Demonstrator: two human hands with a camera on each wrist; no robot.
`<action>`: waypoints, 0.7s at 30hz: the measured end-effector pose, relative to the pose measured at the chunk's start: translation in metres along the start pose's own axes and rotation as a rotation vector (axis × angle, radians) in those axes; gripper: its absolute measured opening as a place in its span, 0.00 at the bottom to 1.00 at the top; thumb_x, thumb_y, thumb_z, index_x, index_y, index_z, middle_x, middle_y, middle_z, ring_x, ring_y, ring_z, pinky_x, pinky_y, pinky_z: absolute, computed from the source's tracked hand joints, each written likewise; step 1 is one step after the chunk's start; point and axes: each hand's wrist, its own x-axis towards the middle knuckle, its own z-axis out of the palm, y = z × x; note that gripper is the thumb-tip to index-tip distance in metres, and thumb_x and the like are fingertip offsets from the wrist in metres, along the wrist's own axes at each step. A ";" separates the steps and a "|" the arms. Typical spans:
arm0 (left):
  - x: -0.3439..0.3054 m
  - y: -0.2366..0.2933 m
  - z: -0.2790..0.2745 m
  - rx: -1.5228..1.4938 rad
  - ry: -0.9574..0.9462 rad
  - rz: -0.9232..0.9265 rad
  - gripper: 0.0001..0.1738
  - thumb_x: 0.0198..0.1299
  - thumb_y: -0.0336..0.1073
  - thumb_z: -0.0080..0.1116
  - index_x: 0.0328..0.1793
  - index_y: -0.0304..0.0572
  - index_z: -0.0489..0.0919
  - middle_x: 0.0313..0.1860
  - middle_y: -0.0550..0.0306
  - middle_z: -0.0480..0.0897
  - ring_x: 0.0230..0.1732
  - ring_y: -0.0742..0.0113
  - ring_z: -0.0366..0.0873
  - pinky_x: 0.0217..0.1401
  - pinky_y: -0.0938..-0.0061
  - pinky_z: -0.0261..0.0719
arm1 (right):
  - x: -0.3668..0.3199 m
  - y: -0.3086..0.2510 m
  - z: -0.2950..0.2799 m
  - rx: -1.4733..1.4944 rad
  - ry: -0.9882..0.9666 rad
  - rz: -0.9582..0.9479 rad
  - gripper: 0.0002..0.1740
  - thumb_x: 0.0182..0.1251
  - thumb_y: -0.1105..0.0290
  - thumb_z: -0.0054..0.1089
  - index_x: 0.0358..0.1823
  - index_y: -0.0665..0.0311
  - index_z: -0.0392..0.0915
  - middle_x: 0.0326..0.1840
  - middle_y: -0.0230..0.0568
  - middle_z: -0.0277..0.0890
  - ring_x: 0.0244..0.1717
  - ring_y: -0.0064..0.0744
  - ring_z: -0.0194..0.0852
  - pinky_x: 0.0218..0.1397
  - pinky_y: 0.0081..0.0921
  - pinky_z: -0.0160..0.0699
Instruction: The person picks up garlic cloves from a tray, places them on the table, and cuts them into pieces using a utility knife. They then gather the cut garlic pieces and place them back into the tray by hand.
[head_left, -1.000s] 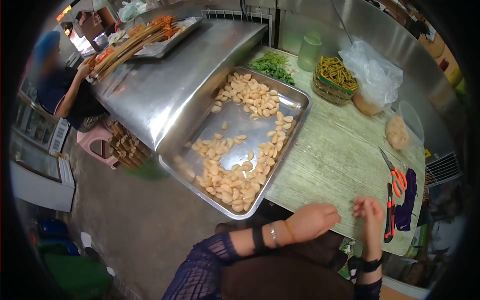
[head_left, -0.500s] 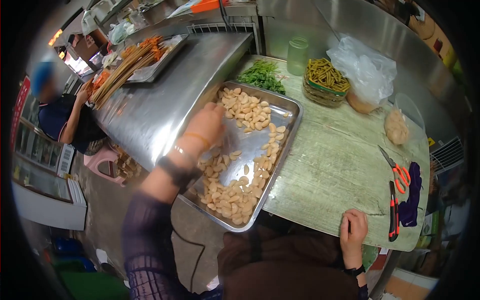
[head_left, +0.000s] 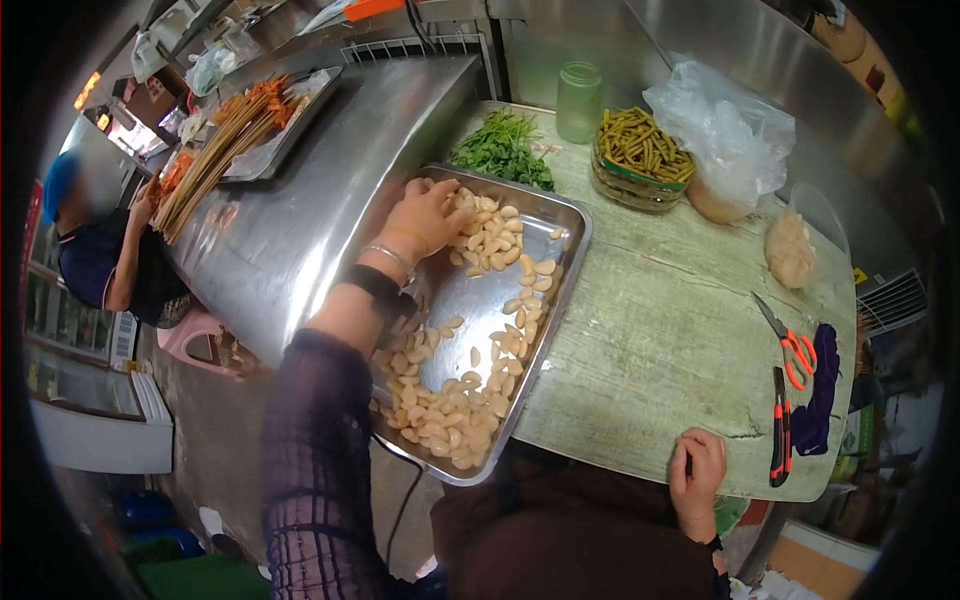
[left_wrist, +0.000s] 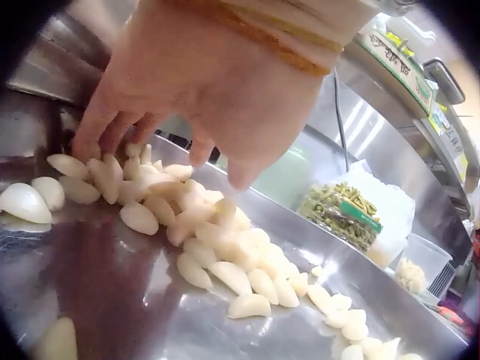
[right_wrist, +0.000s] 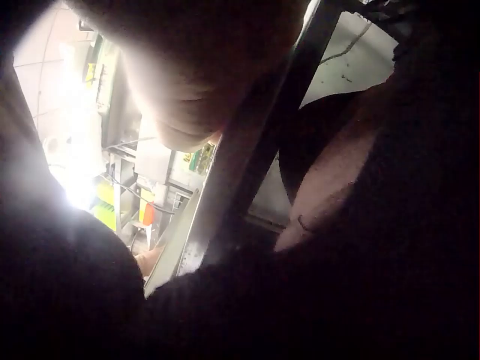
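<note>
Peeled garlic cloves [head_left: 450,415] lie in a wet metal tray [head_left: 575,275], heaped at the near end and at the far end. My left hand [head_left: 425,215] reaches over the tray's far left part. In the left wrist view the left hand [left_wrist: 210,90] points its spread fingers down, the tips among the cloves [left_wrist: 217,232] and partly hidden behind them. My right hand [head_left: 698,468] rests at the table's front edge, fingers loosely curled, with no object visible in it. The right wrist view is dark and shows only part of that hand [right_wrist: 180,94].
Green herbs [head_left: 503,150], a green jar [head_left: 579,102], a container of cut green beans [head_left: 643,150] and a plastic bag [head_left: 725,130] stand behind the tray. Scissors [head_left: 797,350] and a cutter [head_left: 779,430] lie at right. Skewers [head_left: 225,150] and a seated person [head_left: 95,260] are at left.
My left hand has swung from the table's front over to the tray's far part, among the cloves. My right hand has lowered to the table edge. The head view has shifted.
</note>
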 end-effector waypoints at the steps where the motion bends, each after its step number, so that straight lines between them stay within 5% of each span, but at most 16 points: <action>1: 0.002 0.001 0.005 0.061 -0.045 0.014 0.31 0.67 0.60 0.62 0.73 0.64 0.79 0.70 0.35 0.75 0.68 0.36 0.76 0.74 0.53 0.75 | -0.001 0.000 0.001 0.000 0.002 0.007 0.06 0.64 0.80 0.64 0.41 0.67 0.81 0.45 0.47 0.81 0.44 0.50 0.77 0.49 0.40 0.77; 4: -0.005 0.024 0.017 0.226 -0.091 0.073 0.29 0.64 0.60 0.65 0.69 0.65 0.82 0.64 0.40 0.77 0.62 0.36 0.75 0.71 0.53 0.74 | -0.001 0.002 0.001 -0.007 -0.003 0.000 0.06 0.63 0.79 0.64 0.41 0.67 0.81 0.45 0.46 0.81 0.43 0.50 0.77 0.48 0.41 0.77; 5: -0.024 0.033 0.019 0.252 0.020 0.164 0.26 0.63 0.54 0.68 0.66 0.61 0.83 0.63 0.42 0.77 0.61 0.36 0.75 0.70 0.53 0.74 | -0.001 0.003 0.000 -0.012 -0.005 -0.007 0.06 0.63 0.80 0.64 0.41 0.67 0.81 0.45 0.45 0.81 0.43 0.50 0.77 0.48 0.40 0.77; 10: -0.087 0.055 0.021 -0.019 -0.044 0.483 0.24 0.61 0.34 0.69 0.65 0.55 0.82 0.63 0.45 0.78 0.62 0.38 0.76 0.67 0.53 0.78 | 0.001 0.001 0.000 -0.016 -0.014 -0.001 0.06 0.63 0.80 0.64 0.41 0.67 0.81 0.45 0.45 0.81 0.42 0.49 0.76 0.47 0.40 0.76; 14: -0.108 0.062 -0.018 0.033 -0.266 0.509 0.22 0.62 0.34 0.69 0.64 0.52 0.83 0.66 0.49 0.78 0.60 0.43 0.81 0.62 0.56 0.83 | 0.002 0.001 -0.001 -0.014 -0.014 -0.002 0.06 0.62 0.80 0.64 0.41 0.67 0.81 0.45 0.46 0.81 0.42 0.49 0.76 0.46 0.40 0.76; 17: -0.073 0.056 -0.041 0.173 -0.159 0.335 0.20 0.63 0.33 0.69 0.61 0.50 0.85 0.65 0.50 0.80 0.56 0.45 0.85 0.61 0.56 0.84 | 0.002 0.000 -0.001 -0.011 -0.016 0.000 0.07 0.62 0.81 0.65 0.41 0.67 0.81 0.45 0.46 0.81 0.42 0.49 0.77 0.46 0.40 0.76; 21: 0.014 0.014 -0.017 0.114 0.110 0.188 0.15 0.62 0.33 0.69 0.55 0.48 0.86 0.52 0.51 0.87 0.54 0.47 0.86 0.58 0.56 0.84 | 0.001 0.000 -0.002 -0.004 -0.014 -0.002 0.07 0.62 0.82 0.64 0.41 0.67 0.81 0.45 0.46 0.81 0.43 0.49 0.77 0.47 0.40 0.76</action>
